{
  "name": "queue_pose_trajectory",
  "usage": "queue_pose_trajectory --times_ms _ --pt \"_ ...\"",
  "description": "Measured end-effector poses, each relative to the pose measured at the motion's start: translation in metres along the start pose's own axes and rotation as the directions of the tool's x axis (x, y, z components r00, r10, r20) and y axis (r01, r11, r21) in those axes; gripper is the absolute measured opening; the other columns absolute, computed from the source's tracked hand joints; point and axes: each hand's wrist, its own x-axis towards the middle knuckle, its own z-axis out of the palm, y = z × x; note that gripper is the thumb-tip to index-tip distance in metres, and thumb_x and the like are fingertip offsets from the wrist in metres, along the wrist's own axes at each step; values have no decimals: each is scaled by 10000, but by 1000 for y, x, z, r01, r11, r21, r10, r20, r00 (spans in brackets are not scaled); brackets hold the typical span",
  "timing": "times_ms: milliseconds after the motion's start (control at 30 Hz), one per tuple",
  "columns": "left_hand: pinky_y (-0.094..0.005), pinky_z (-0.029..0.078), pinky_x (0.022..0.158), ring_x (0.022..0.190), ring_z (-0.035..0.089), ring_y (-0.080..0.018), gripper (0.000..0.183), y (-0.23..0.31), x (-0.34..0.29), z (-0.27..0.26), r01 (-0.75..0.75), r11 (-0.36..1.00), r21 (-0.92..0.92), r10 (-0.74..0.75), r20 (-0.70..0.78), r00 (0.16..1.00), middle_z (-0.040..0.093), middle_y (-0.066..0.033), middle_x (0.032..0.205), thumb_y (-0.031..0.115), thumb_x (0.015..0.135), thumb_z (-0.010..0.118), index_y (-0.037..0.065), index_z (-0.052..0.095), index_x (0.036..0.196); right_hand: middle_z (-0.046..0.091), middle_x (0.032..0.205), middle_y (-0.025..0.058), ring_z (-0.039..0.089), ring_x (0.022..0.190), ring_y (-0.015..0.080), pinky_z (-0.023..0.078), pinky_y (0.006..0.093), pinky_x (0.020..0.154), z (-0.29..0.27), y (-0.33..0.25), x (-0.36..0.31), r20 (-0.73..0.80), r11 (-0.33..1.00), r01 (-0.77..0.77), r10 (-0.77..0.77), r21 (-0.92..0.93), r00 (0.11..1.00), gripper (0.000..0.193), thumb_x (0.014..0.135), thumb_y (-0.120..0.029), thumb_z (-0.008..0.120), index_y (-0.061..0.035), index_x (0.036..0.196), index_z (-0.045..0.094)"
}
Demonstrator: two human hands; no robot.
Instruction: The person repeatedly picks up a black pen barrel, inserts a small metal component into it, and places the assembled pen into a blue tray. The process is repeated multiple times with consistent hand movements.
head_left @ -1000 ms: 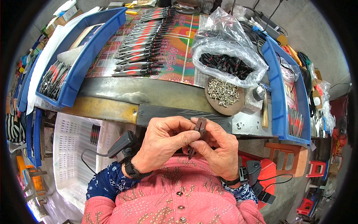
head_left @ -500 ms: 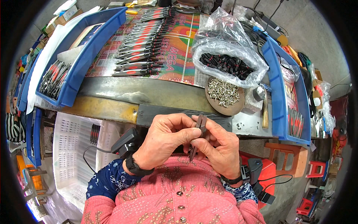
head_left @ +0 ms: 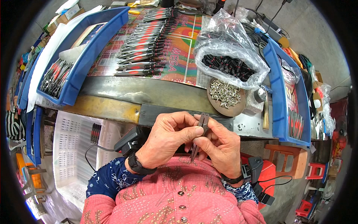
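Over my lap, just in front of the bench edge, I hold a slim dark grey-brown bar-like piece [head_left: 203, 120] upright. It narrows to a point at its lower end. My left hand [head_left: 173, 130] pinches it with thumb and index finger. My right hand [head_left: 220, 143] grips it from the other side, thumb against its lower half. The fingers hide its middle. Beyond my hands, a round brown dish [head_left: 228, 111] holds many small silver metal pins [head_left: 225, 93]. Behind it, a clear plastic bag [head_left: 209, 49] stands open, full of small black parts with red bits [head_left: 229, 67].
Black, silver and red slim tools [head_left: 140, 52] lie in a long row on the bench. Blue trays [head_left: 74, 84] [head_left: 278, 112] flank them, holding similar pieces. A brush [head_left: 266, 114] lies by the dish. A white plastic crate [head_left: 69, 160] stands below left, an orange stool [head_left: 296, 160] below right.
The view has shifted slightly, so the bench things sit a little further right. Both hands keep their grip on the dark piece, which has tilted slightly.
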Motion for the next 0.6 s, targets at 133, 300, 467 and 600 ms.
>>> queue_pose_trajectory --times_ms 133,300,467,600 --pt "-212 472 529 610 583 -72 104 7 3 2 -12 998 58 12 -8 1000 649 -14 758 110 907 714 23 655 910 684 764 5 575 618 16 451 176 507 -1 -2 6 -8 999 11 -12 -45 1000 435 951 -73 647 -4 1365 531" --pt "-193 450 557 665 565 -48 144 27 16 5 -124 983 136 120 37 992 664 -9 799 138 919 708 -3 680 925 688 836 19 611 665 33 458 169 499 -7 -15 22 -15 991 130 -131 -34 991 431 945 -107 670 0 1345 547" --pt "-211 490 595 682 597 -67 133 51 28 16 -172 977 124 169 39 985 672 -28 792 115 913 707 -14 679 931 671 798 10 591 637 32 450 180 486 -10 -31 43 -45 981 193 -194 -27 980 399 936 -124 689 7 1296 579" --pt "-218 479 585 652 586 -68 120 60 42 18 -278 940 198 275 42 960 670 -27 777 107 903 710 -12 693 909 662 787 -1 571 628 24 437 170 482 -15 -43 57 -10 961 268 -269 -64 963 354 944 -151 683 3 1254 604"
